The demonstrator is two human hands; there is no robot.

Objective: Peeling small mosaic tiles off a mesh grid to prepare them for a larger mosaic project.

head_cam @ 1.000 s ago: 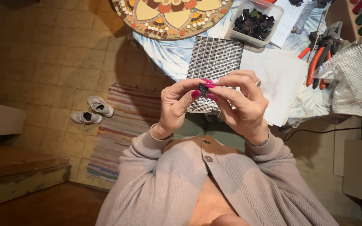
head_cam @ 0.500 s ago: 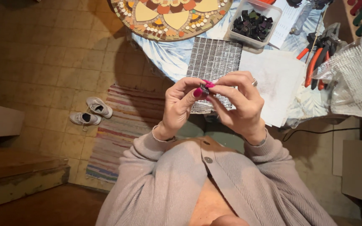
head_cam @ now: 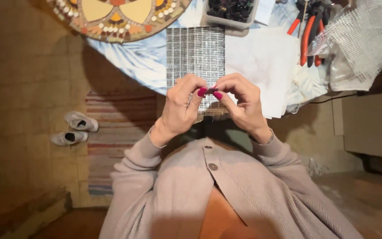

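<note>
Dark small piece (head_cam: 211, 90), pinched between fingertips of both hands, held in the air above the near edge of the bench (head_cam: 124, 62); too small to tell its shape. Left hand (head_cam: 180, 108): grip pressed together, thumb and forefinger closed on the piece, other fingers curled. Right hand (head_cam: 243, 102): grip likewise pinching the piece from the other side; thumb tips of the two hands almost touching. Nails painted dark pink. Both sleeves grey-beige knit, cardigan buttoned.

Directly behind the hands: rectangular sheet of grey mesh (head_cam: 195, 55), lying flat, its near end overhanging the bench edge. Just right of it, touching: white paper sheets (head_cam: 261, 62). Beyond the mesh: shallow white tray (head_cam: 226, 22) with dark pieces in it. Right of the paper: orange-handled pliers (head_cam: 307, 37), then a crumpled bundle of white netting (head_cam: 359, 40). Far left on the bench: round mosaic panel (head_cam: 120, 15), orange, yellow and brown tiles, partly out of frame.

Floor, left of the person: striped rug (head_cam: 116, 124); pair of grey shoes (head_cam: 74, 129) just beside it.
</note>
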